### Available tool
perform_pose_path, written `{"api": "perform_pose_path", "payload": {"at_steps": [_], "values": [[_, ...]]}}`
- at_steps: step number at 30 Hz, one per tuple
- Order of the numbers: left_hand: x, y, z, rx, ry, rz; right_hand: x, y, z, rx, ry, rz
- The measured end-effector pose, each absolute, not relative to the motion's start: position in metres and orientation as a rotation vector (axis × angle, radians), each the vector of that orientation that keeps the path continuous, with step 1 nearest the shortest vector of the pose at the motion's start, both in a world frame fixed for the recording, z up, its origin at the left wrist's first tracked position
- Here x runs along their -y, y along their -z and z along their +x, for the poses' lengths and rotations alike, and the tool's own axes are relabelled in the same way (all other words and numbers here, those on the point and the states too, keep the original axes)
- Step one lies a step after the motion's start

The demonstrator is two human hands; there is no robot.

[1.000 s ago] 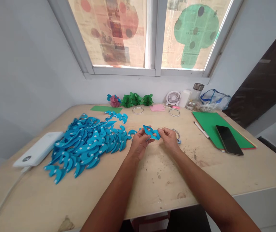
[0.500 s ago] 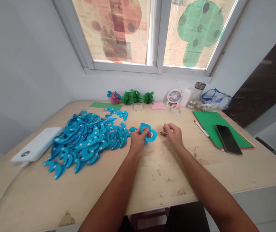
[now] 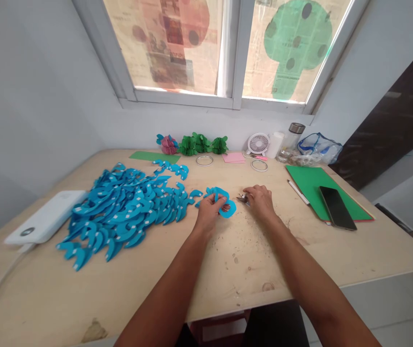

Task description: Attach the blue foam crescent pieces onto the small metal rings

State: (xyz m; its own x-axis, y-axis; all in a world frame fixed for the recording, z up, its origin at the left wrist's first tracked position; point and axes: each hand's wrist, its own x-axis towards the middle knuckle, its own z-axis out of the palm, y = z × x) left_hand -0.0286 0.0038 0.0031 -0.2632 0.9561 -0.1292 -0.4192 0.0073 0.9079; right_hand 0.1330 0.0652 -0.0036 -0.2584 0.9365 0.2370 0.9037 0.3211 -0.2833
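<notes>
Above a pale wooden table (image 3: 253, 260), left fingers (image 3: 213, 201) pinched curved blue paper (image 3: 232, 208); right fingers (image 3: 255, 190) gripped a pointed silver-metal tool (image 3: 242, 199).

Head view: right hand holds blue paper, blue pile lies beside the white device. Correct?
Wrong hand: the head view shows the left hand holding blue paper. The blue pile does lie beside the white device.

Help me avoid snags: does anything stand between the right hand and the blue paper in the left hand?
Only the metal tool in the right hand; between its tip and the blue paper, nothing visible.
</notes>
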Motion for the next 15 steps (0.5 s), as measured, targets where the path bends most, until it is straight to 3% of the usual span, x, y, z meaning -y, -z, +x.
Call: {"api": "perform_pose_path", "payload": {"at_steps": [15], "values": [[-0.0003, -0.007, -0.0272, -1.126, -1.495, 0.743, -0.0681, 0.0075, 0.1282, 2.265, -0.123, -1.665]]}}
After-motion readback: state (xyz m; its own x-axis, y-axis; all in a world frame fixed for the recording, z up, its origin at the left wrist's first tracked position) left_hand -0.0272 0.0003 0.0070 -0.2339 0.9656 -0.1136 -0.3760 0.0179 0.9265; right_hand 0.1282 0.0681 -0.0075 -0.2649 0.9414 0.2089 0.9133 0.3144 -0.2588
